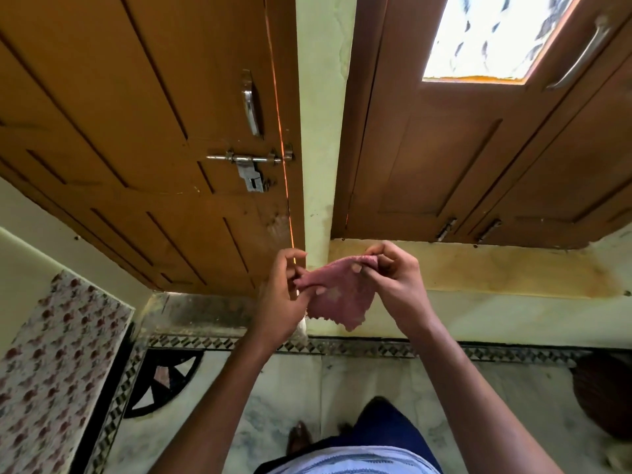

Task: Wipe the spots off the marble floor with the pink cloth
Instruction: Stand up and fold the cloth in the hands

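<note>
I pinch the pink cloth [337,295] at its top corners with my left hand [280,295] and right hand [393,285], well above the marble floor [376,381]. I judge folding it into a firm pad first, then crouching, would wipe spots best.

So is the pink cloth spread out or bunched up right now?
Partly spread: the pink cloth hangs between the left hand and right hand, its top edge gathered in the fingers.

cloth [337,297]: dusty pink, one pale spot
door [136,138]: orange-brown wood
window frame [444,159]: darker brown wood
wall [323,97]: pale yellow-green, ochre band under the window
floor [376,381]: whitish marble, grey veining, black-and-white diamond border
fabric at left [58,371]: white, maroon floral print
</note>
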Tool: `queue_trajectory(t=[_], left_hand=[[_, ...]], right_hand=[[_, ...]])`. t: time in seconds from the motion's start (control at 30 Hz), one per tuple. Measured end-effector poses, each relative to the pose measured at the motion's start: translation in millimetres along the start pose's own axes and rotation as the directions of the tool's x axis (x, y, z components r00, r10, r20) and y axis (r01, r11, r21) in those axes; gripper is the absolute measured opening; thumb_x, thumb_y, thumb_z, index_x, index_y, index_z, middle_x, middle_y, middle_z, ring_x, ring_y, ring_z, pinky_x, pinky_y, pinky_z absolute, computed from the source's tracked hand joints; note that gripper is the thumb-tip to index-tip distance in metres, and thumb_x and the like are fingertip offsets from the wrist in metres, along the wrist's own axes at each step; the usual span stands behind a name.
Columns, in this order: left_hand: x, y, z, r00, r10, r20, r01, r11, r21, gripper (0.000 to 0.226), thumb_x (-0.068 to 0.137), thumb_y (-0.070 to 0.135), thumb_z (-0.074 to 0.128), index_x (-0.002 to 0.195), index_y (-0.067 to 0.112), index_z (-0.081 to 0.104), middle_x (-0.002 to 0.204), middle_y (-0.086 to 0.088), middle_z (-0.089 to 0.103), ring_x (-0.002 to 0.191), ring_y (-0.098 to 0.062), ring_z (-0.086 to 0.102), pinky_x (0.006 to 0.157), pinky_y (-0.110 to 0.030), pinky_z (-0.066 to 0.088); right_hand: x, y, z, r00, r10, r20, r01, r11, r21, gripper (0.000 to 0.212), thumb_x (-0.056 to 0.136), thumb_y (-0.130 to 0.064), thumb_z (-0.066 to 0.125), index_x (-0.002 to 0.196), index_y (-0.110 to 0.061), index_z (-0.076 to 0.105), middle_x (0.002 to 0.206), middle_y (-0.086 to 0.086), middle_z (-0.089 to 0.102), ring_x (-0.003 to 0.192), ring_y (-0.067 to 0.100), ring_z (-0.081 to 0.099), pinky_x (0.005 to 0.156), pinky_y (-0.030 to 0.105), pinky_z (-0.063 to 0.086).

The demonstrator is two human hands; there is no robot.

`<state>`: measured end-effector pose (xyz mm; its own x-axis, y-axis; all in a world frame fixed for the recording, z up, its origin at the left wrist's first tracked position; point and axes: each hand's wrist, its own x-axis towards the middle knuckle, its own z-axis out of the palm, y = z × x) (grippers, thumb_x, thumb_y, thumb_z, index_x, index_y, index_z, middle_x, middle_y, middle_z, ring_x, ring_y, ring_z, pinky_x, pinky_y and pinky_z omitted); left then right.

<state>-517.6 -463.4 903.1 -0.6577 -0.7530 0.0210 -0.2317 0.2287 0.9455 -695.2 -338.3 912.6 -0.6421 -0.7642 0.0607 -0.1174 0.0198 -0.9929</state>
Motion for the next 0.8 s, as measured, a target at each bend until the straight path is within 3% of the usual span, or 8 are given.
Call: queue_trajectory(t=[0.17,0.23,0.3,0.43,0.5,0.57,0.7,0.8], left_hand=[[11.0,-7.6,13.7,0.997,0.026,-0.073,-0.028,0.999,-0.023,0.038,0.094,0.008,0.078,0.104,0.029,0.047,0.088,0.022,0.058,0.083,0.001,0.061,0.071,-0.018,0.055],[19.0,-12.5,23.7,0.998,0.045,-0.049,-0.046,0.999,-0.016,0.036,0.098,-0.004,0.067,0.086,0.029,0.056,0.085,0.022,0.061,0.085,-0.002,0.062,0.079,-0.024,0.058],[27.6,-20.2,36.9,0.999,0.038,-0.019,-0.038,0.999,-0.004,0.05,0.097,-0.014,0.058,0.071,0.028,0.067,0.093,0.011,0.068,0.094,-0.009,0.066,0.092,-0.032,0.06],[49.5,-28.1,74.4,0.999,-0.041,-0.024,0.041,0.999,-0.013,0.029,0.098,-0.005,0.064,0.093,0.018,0.082,0.113,0.006,0.074,0.111,-0.004,0.068,0.093,-0.019,0.055],[65.8,-37.6,97.4,0.998,-0.045,-0.05,0.046,0.999,0.008,0.021,0.092,-0.001,0.074,0.102,0.017,0.079,0.114,0.005,0.072,0.111,-0.007,0.068,0.092,-0.02,0.056],[84.4,-50.6,116.4,0.998,-0.047,-0.049,0.05,0.996,0.069,0.025,0.088,0.001,0.08,0.107,0.017,0.076,0.115,0.005,0.069,0.109,-0.008,0.067,0.09,-0.021,0.057],[125.1,-75.4,155.8,0.993,-0.071,-0.097,0.091,0.971,0.222,0.036,0.085,-0.007,0.076,0.11,0.018,0.075,0.114,0.013,0.066,0.107,0.001,0.065,0.088,-0.008,0.049],[155.6,-103.0,183.7,0.995,-0.082,-0.062,0.097,0.953,0.288,0.041,0.084,0.004,0.067,0.124,0.014,0.072,0.127,0.004,0.068,0.118,-0.013,0.067,0.098,-0.013,0.051]], right_hand=[[-1.8,8.6,-10.3,0.992,0.124,-0.004,-0.121,0.976,0.182,0.026,0.097,-0.006,0.078,0.115,-0.014,0.061,0.093,0.022,0.079,0.081,0.024,0.074,0.063,0.035,0.061],[6.5,18.9,-18.1,0.987,0.158,-0.028,-0.15,0.968,0.199,0.028,0.098,-0.006,0.077,0.116,-0.019,0.058,0.094,0.032,0.074,0.08,0.026,0.07,0.064,0.036,0.057],[16.9,31.8,-26.5,0.985,0.17,-0.026,-0.162,0.968,0.192,0.025,0.101,-0.005,0.074,0.112,-0.021,0.058,0.09,0.033,0.069,0.08,0.026,0.065,0.065,0.037,0.052],[45.8,63.7,-51.0,0.976,0.217,-0.01,-0.211,0.959,0.19,0.014,0.101,0.001,0.069,0.105,-0.012,0.063,0.089,0.014,0.067,0.08,0.024,0.059,0.063,0.031,0.049],[64.1,82.8,-66.1,0.965,0.261,0.021,-0.26,0.948,0.183,0.018,0.092,0.0,0.071,0.099,-0.016,0.071,0.093,0.014,0.071,0.086,0.029,0.063,0.071,0.038,0.054],[82.0,100.4,-77.0,0.958,0.283,0.049,-0.287,0.947,0.147,0.029,0.081,0.001,0.074,0.093,-0.026,0.079,0.099,0.009,0.079,0.095,0.032,0.072,0.082,0.05,0.061],[123.6,147.9,-92.2,0.936,0.338,0.097,-0.34,0.94,0.009,0.059,0.08,0.022,0.073,0.083,-0.036,0.085,0.098,-0.008,0.084,0.098,0.012,0.077,0.089,0.049,0.065],[159.2,197.3,-92.8,0.914,0.392,0.107,-0.392,0.92,-0.019,0.065,0.082,0.026,0.066,0.081,-0.037,0.086,0.098,-0.009,0.084,0.105,0.024,0.078,0.093,0.062,0.064]])
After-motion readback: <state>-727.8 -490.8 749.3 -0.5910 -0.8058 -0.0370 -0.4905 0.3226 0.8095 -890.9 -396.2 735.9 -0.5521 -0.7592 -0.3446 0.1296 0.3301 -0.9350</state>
